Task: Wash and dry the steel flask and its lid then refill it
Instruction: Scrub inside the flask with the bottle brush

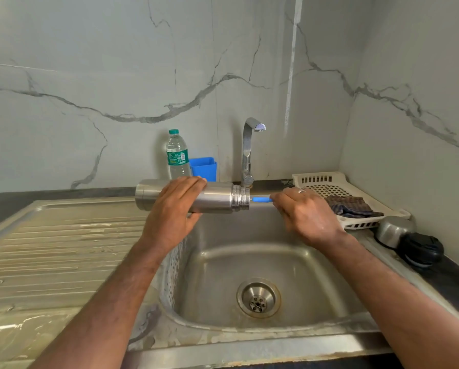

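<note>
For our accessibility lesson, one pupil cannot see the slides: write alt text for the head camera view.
Over a steel sink, a person's left hand holds a steel flask on its side while the right hand grips a blue-handled brush pushed into its mouth. Behind stand a tap, not running, and a plastic water bottle; the flask's lid lies on the counter at right.

Grey-veined marble wall (116,75), dark countertop (50,193), steel sink (249,262), chrome tap (247,153)
</note>
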A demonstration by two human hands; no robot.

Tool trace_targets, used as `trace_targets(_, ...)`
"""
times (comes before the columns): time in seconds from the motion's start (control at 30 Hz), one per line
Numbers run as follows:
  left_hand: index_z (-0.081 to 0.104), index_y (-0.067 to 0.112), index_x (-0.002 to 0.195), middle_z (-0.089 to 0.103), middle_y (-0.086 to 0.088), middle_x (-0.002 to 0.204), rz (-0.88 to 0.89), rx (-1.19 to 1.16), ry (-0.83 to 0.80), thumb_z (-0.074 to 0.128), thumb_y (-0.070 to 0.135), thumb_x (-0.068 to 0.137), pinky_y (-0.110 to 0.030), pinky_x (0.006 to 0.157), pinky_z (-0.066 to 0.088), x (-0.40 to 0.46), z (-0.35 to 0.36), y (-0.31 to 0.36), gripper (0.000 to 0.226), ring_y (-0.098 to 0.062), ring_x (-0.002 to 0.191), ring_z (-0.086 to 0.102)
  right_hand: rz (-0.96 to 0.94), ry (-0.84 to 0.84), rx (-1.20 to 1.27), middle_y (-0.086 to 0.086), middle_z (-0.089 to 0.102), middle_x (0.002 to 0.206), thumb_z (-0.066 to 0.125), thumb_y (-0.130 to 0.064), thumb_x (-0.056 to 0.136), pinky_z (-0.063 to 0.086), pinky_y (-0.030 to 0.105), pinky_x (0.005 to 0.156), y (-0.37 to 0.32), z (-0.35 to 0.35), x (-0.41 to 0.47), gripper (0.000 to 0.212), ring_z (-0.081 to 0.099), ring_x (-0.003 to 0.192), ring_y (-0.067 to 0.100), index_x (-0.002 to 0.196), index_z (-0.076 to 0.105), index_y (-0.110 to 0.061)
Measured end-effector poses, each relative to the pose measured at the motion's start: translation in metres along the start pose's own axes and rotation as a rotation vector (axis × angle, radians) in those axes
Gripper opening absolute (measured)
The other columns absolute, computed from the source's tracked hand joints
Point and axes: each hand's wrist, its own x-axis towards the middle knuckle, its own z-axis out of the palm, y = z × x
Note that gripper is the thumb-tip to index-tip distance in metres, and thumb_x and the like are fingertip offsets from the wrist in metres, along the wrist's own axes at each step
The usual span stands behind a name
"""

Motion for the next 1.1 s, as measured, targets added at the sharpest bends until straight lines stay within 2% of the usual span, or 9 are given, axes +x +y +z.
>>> trace_targets(0.13, 0.061, 0.003, 0.131, 0.063, -0.011, 0.129, 0.044, 0.034, 0.036, 0.089, -0.003, 0.059, -0.043, 0.117, 0.036, 0.000, -0.005, -0.006, 0.077, -0.029, 0.122, 0.055, 0.250, -0.318, 0.126, -0.002, 0.058, 0.064, 0.040, -0.040, 0.097, 0.037, 0.035, 0.057, -0.012, -0.016, 0.010, 0.035, 0.056, 0.061, 0.027, 0.071, 0.054, -0.022)
trace_targets(0.27, 0.062, 0.003, 0.132, 0.063, -0.010, 0.129, 0.124, -0.007, -0.044, 0.088, -0.006, 0.058, -0.046, 0.117, 0.037, -0.004, 0.004, 0.009, 0.079, -0.027, 0.123, 0.055, 0.705, -0.804, 1.045, -0.005, 0.034, 0.051, 0.045, -0.033, 0.105, 0.021, 0.031, 0.049, -0.013, -0.015, 0.013, 0.045, 0.025, 0.046, 0.014, 0.062, 0.047, -0.019)
trace_targets(0.33, 0.062, 0.002, 0.133, 0.063, -0.010, 0.130, 0.161, -0.006, -0.067, 0.085, -0.007, 0.060, -0.047, 0.117, 0.037, -0.001, 0.008, 0.017, 0.077, -0.028, 0.124, 0.057, 0.813, -0.893, 1.253, -0.005, 0.026, 0.054, 0.042, -0.035, 0.107, 0.011, 0.029, 0.048, -0.008, -0.013, 0.001, 0.044, 0.016, 0.048, 0.012, 0.065, 0.045, -0.021)
trace_targets(0.4, 0.062, 0.003, 0.133, 0.063, -0.010, 0.131, 0.163, 0.012, -0.061, 0.082, -0.006, 0.062, -0.047, 0.117, 0.038, 0.003, 0.009, 0.019, 0.075, -0.029, 0.123, 0.058, 0.649, -0.741, 1.108, -0.005, 0.032, 0.053, 0.045, -0.041, 0.106, 0.018, 0.031, 0.049, -0.003, -0.009, -0.009, 0.047, 0.023, 0.047, 0.012, 0.063, 0.047, -0.023)
trace_targets(0.5, 0.062, 0.006, 0.133, 0.065, -0.009, 0.129, 0.084, 0.028, -0.054, 0.088, 0.001, 0.062, -0.042, 0.115, 0.038, 0.002, 0.001, 0.009, 0.076, -0.028, 0.121, 0.059, 0.230, -0.328, 0.382, -0.008, 0.048, 0.055, 0.041, -0.057, 0.101, 0.034, 0.033, 0.048, 0.009, -0.009, -0.012, 0.050, 0.042, 0.047, 0.013, 0.069, 0.054, -0.021)
trace_targets(0.63, 0.062, 0.004, 0.131, 0.066, -0.012, 0.127, -0.031, -0.016, -0.058, 0.095, 0.008, 0.059, -0.042, 0.110, 0.039, -0.002, -0.006, -0.003, 0.079, -0.030, 0.117, 0.061, 0.004, 0.024, -0.002, -0.004, 0.058, 0.062, 0.044, -0.049, 0.100, 0.026, 0.025, 0.046, 0.007, -0.013, -0.008, 0.042, 0.048, 0.046, 0.025, 0.076, 0.060, -0.019)
trace_targets(0.87, 0.063, 0.005, 0.128, 0.066, -0.010, 0.123, 0.031, 0.002, -0.017, 0.092, 0.003, 0.058, -0.041, 0.111, 0.041, 0.002, -0.004, 0.007, 0.076, -0.028, 0.117, 0.059, 0.168, -0.132, 0.053, -0.003, 0.059, 0.063, 0.029, -0.060, 0.100, 0.032, 0.032, 0.048, -0.011, 0.005, 0.004, 0.048, 0.053, 0.053, 0.027, 0.083, 0.056, -0.024)
trace_targets(1.0, 0.063, 0.008, 0.128, 0.064, -0.007, 0.126, 0.144, 0.150, -0.025, 0.082, 0.000, 0.059, -0.046, 0.110, 0.041, 0.002, 0.000, 0.011, 0.072, -0.029, 0.118, 0.060, 0.404, -0.617, 0.768, -0.009, 0.045, 0.050, 0.042, -0.047, 0.106, 0.033, 0.027, 0.050, -0.004, -0.004, 0.006, 0.051, 0.039, 0.046, 0.009, 0.067, 0.058, -0.019)
trace_targets(1.1, 0.063, 0.008, 0.127, 0.065, -0.007, 0.126, 0.129, 0.167, -0.010, 0.080, 0.000, 0.063, -0.051, 0.108, 0.042, -0.001, 0.006, 0.015, 0.067, -0.030, 0.120, 0.060, 0.341, -0.552, 0.744, -0.008, 0.042, 0.049, 0.047, -0.042, 0.106, 0.031, 0.026, 0.049, -0.013, -0.006, 0.002, 0.049, 0.036, 0.044, 0.008, 0.067, 0.060, -0.016)
